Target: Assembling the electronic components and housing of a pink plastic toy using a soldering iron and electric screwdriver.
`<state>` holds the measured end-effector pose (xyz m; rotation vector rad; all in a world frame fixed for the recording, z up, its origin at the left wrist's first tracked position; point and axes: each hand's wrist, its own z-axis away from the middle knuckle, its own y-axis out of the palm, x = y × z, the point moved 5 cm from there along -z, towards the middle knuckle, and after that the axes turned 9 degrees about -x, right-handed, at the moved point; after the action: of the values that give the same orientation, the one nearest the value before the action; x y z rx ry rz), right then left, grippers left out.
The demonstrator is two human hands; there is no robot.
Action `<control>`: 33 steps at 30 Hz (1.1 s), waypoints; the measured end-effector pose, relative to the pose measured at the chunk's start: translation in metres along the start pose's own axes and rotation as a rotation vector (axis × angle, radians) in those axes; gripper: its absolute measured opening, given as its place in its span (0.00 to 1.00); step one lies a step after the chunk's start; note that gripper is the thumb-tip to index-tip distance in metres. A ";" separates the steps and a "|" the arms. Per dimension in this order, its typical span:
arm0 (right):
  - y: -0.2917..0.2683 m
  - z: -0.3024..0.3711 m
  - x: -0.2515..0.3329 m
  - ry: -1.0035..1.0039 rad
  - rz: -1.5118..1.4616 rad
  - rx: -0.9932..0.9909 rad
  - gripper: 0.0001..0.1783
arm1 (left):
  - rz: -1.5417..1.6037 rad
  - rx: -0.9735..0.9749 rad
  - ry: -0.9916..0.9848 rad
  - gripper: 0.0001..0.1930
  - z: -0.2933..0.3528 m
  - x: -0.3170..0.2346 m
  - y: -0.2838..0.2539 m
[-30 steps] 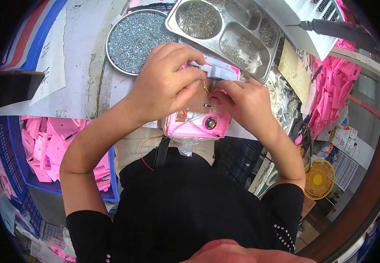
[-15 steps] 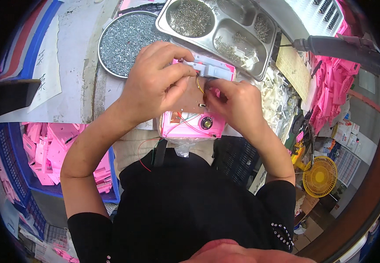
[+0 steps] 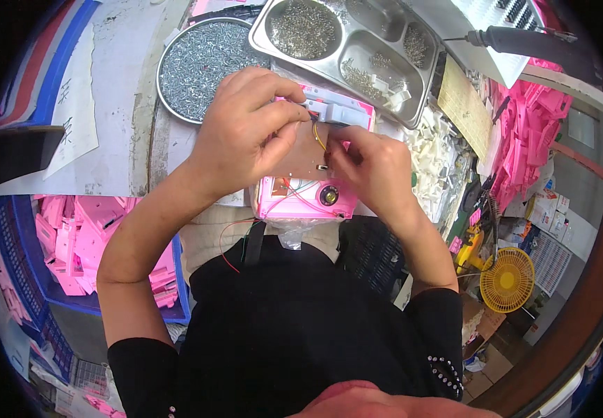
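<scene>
A pink plastic casing (image 3: 270,207) lies in front of me, with a brown circuit board (image 3: 300,160) and a round black speaker (image 3: 329,196) in it. At its far end sits a pale grey plastic part (image 3: 345,115). My left hand (image 3: 249,132) is closed, its fingertips pinched beside the grey part; what they grip is too small to make out. A yellow wire (image 3: 319,136) runs from there down toward my right hand (image 3: 378,164), whose fingers are pressed together over the board's right side and hide what they hold. Thin red and green wires (image 3: 246,223) trail off the near-left edge.
Beyond my left hand stands a round tray of screws (image 3: 200,66). A compartmented steel tray (image 3: 347,45) with small metal parts sits at the back. White plastic pieces (image 3: 434,160) are piled at right, under a hanging electric screwdriver (image 3: 517,40). A blue crate (image 3: 113,306) holds pink parts.
My right hand has shifted slightly, its fingers lifting a little off the board. My left hand stays nearly in place by the grey part. The hanging screwdriver has swung slightly.
</scene>
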<state>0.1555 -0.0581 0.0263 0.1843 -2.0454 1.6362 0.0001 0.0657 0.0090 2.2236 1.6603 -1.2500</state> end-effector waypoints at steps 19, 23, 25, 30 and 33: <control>-0.002 -0.016 0.017 -0.364 0.447 0.315 0.09 | -0.010 0.078 0.051 0.10 -0.005 -0.014 0.011; -0.016 -0.015 0.010 -0.346 0.267 0.187 0.08 | -0.011 0.067 0.031 0.09 -0.003 -0.012 0.005; -0.019 -0.011 0.007 -0.327 0.183 0.102 0.09 | -0.011 0.060 0.026 0.09 -0.001 -0.012 0.002; -0.015 -0.006 0.008 -0.434 0.077 0.041 0.07 | -0.025 0.051 0.021 0.09 0.001 -0.010 0.002; -0.013 -0.007 0.010 -0.457 0.135 0.080 0.08 | -0.036 0.046 0.010 0.08 0.002 -0.009 0.003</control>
<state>0.1547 -0.0529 0.0434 0.4983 -2.3665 1.8958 0.0007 0.0569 0.0125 2.2392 1.6998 -1.3007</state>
